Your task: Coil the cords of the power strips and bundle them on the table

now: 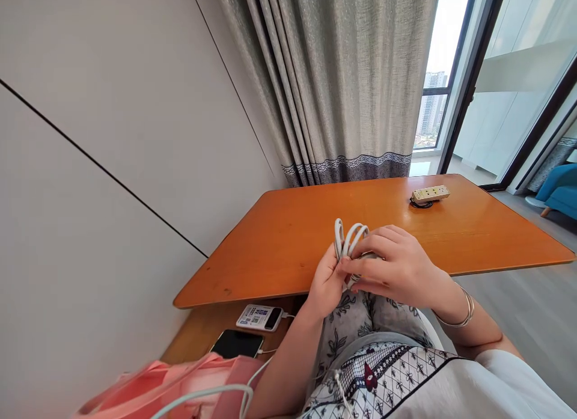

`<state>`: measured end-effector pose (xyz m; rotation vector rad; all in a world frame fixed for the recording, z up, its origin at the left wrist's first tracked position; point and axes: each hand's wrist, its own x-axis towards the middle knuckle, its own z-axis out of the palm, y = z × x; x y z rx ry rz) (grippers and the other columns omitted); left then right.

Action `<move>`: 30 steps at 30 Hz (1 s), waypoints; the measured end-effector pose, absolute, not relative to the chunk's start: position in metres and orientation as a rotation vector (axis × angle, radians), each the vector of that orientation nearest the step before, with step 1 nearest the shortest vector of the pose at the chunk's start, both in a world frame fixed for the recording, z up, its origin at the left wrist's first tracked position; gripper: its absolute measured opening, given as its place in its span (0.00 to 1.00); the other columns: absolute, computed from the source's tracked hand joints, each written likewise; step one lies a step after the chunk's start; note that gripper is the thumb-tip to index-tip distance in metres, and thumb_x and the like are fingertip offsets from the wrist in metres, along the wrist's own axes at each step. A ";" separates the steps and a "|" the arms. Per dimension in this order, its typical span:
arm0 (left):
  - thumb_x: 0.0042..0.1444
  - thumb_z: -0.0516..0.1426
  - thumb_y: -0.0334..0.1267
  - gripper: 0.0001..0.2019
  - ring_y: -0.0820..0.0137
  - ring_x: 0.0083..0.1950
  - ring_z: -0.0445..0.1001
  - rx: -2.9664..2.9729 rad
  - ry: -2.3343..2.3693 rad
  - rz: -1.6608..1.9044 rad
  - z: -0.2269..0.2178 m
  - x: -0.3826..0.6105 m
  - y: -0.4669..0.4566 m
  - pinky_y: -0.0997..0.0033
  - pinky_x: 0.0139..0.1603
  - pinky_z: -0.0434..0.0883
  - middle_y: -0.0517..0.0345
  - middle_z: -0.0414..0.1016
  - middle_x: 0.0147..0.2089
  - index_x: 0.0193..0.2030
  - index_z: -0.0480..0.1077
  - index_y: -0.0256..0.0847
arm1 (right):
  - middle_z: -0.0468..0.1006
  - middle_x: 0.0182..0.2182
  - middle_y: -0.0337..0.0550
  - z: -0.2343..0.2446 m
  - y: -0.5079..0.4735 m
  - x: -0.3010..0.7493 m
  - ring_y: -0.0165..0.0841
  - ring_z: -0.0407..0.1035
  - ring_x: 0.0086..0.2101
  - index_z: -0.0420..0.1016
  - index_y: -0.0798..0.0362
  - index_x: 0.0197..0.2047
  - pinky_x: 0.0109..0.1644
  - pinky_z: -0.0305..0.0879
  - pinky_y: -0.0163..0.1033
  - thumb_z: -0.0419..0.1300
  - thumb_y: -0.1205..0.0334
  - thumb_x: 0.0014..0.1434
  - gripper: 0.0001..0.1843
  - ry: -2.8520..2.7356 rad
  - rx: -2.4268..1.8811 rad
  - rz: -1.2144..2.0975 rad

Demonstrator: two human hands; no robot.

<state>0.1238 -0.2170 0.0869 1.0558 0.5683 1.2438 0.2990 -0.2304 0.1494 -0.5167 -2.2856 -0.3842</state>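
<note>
A white cable (339, 232), gathered into several loops, is held up above my lap by the near edge of the wooden table (288, 226). My left hand (328, 281) grips the bundle from the left, its thumb pressed against the loops. From the right, my right hand (394, 266) curls its fingers over the same cable, covering part of it. The cable's ends are hidden behind my fingers.
On the table's far right lies a power strip (430, 194) with a black cord. Lower left, a power bank (260, 317) and a black phone (237, 344) with cords rest on a wooden surface beside a pink bag (180, 386). A wall (112, 136) borders the left.
</note>
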 end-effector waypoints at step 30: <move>0.53 0.65 0.52 0.23 0.80 0.20 0.63 1.312 0.386 1.121 0.086 0.119 -0.225 0.78 0.22 0.60 0.63 0.70 0.28 0.48 0.64 0.42 | 0.52 0.70 0.59 0.086 -0.178 0.294 0.51 0.60 0.64 0.44 0.43 0.74 0.65 0.58 0.56 0.71 0.30 0.37 0.69 -1.768 -0.373 1.130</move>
